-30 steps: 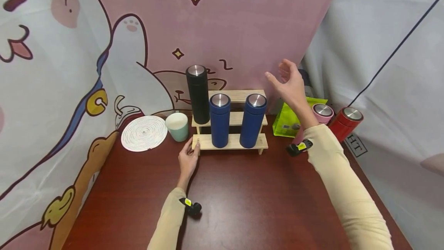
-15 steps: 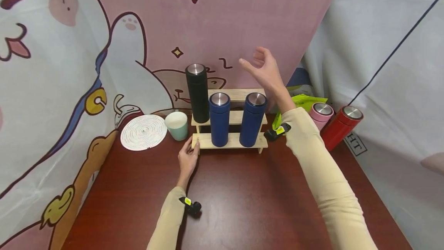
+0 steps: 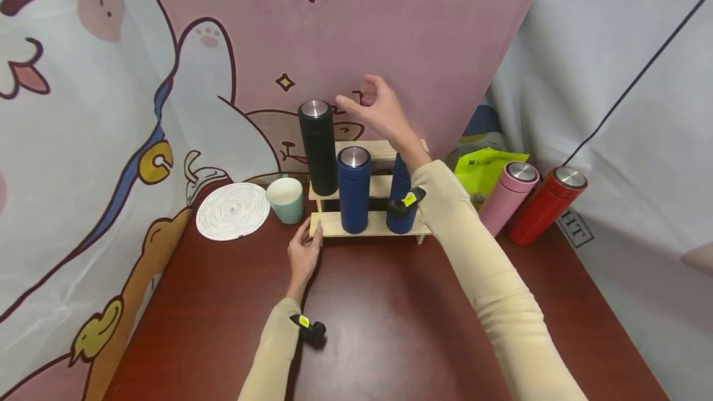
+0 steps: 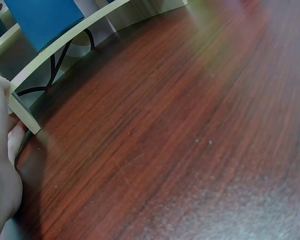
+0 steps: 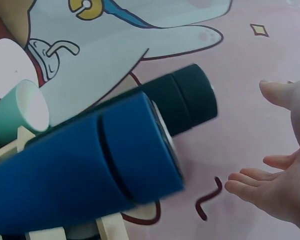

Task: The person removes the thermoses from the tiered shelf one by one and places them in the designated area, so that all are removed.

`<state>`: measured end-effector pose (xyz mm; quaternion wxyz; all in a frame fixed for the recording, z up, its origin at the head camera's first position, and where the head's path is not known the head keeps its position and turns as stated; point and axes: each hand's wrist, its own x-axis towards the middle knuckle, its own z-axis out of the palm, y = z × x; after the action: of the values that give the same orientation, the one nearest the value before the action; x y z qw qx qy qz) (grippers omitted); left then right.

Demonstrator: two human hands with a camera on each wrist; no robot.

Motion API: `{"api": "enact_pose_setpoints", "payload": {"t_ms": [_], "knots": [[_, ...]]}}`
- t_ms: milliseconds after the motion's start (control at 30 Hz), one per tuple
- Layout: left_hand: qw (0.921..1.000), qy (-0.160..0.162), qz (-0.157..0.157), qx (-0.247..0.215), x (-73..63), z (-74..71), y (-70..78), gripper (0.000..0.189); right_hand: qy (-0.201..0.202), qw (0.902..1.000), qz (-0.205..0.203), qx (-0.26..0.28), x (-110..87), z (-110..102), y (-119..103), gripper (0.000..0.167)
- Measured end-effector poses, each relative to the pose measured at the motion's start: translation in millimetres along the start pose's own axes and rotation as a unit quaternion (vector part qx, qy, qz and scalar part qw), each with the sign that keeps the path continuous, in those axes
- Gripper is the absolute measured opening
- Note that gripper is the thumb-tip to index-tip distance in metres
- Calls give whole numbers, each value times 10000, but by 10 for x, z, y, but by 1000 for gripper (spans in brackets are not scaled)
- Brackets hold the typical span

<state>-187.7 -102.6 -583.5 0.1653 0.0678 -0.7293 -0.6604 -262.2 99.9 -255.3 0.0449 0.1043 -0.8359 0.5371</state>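
Note:
A three-step wooden rack (image 3: 379, 221) stands against the back wall. My left hand (image 3: 304, 256) grips the left end of its lowest step, thumb on top and fingers around the side, as the left wrist view shows too. On the middle step at left stands a tall black thermos (image 3: 319, 156). Two blue thermoses, one nearer the middle (image 3: 353, 197) and one at right (image 3: 400, 190), stand on the lowest step; my right forearm partly covers the right one. My right hand (image 3: 381, 110) hovers right of the black thermos's lid, fingers spread apart and holding nothing.
A mint cup (image 3: 286, 203) and a round woven mat (image 3: 231, 210) are left of the rack. To the right are a pink thermos (image 3: 508, 197), a red thermos (image 3: 548, 209) and a lime-green bag (image 3: 481, 172). Cloth walls surround the brown table (image 3: 356, 308).
My right hand has moved left, from above the green bag across the rack toward the black thermos. The left hand keeps its hold on the rack, and the thermoses stand where they were.

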Motion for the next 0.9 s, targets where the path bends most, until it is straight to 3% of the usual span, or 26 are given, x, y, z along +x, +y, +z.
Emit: {"api": "enact_pose_setpoints", "payload": {"t_ms": [467, 900], "knots": [[9999, -45, -89, -84, 1, 1, 21, 46, -268, 9991, 28, -340, 120, 496, -70, 91], [9999, -24, -46, -103, 10, 5, 22, 44, -183, 9981, -70, -587, 134, 721, 14, 85]]}}
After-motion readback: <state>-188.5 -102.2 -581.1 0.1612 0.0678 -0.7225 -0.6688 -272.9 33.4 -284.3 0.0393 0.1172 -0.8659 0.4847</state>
